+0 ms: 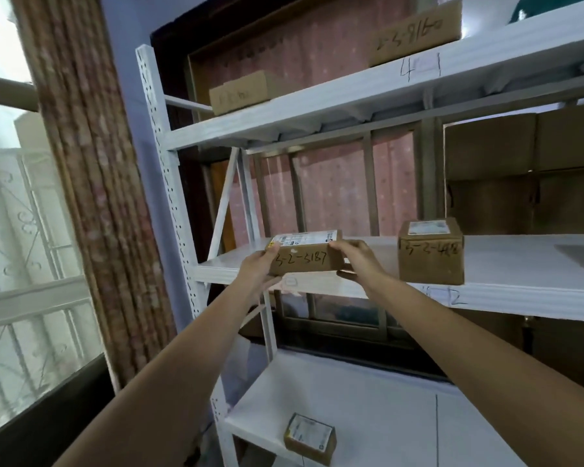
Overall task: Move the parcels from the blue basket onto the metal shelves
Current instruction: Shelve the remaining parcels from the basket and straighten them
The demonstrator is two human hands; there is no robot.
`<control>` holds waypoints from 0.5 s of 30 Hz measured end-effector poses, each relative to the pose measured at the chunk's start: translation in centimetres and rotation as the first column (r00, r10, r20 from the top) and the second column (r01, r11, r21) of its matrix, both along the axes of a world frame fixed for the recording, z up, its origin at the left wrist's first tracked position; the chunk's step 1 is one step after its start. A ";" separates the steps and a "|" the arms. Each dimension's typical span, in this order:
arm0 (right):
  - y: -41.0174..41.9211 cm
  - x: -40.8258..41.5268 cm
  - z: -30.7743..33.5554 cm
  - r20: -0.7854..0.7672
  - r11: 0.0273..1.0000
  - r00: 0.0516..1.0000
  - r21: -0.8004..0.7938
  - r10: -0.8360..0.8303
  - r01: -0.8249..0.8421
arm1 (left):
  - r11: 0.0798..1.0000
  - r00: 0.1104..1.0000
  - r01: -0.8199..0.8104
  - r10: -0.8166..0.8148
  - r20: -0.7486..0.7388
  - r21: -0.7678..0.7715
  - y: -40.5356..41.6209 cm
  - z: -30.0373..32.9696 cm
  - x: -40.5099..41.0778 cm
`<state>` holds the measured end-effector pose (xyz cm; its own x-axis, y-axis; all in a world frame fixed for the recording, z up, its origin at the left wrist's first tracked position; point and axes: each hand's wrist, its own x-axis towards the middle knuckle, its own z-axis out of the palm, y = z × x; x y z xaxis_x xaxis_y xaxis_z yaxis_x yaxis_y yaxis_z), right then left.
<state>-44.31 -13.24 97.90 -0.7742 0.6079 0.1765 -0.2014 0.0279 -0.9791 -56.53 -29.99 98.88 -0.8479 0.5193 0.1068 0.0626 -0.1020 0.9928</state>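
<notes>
My left hand and right hand clamp a flat parcel by its ends at the middle shelf. A squarer parcel sits beside it.

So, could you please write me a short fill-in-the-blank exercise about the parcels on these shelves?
1. The flat parcel is held by ____ hands.
2. The cube-shaped parcel on the middle shelf stands to the ____ of the held one.
3. The small parcel lies on the ____ shelf in view.

Missing words: both; right; lowest
</notes>
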 end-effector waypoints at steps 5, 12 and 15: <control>1.7 -6.6 -0.2 0.094 0.975 0.991 0.210 -0.092 0.071 | 0.992 0.994 -0.038 0.026 -0.103 -0.119 1.9 0.1 -7.9; 2.5 -13.8 -2.4 0.277 0.901 0.906 0.384 -0.321 0.201 | 0.960 0.953 -0.086 0.001 -0.304 -0.267 4.3 -1.8 -16.7; 2.4 -15.2 -3.3 0.334 0.854 0.847 0.465 -0.414 0.235 | 0.953 0.934 -0.018 -0.091 -0.345 -0.301 5.0 -3.3 -19.4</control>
<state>-59.51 -10.85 94.64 -0.5973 0.7840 0.1691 0.3035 0.4161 -0.8572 -75.91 -24.98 95.62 -0.7631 0.6034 0.2315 0.4146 0.1822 0.8916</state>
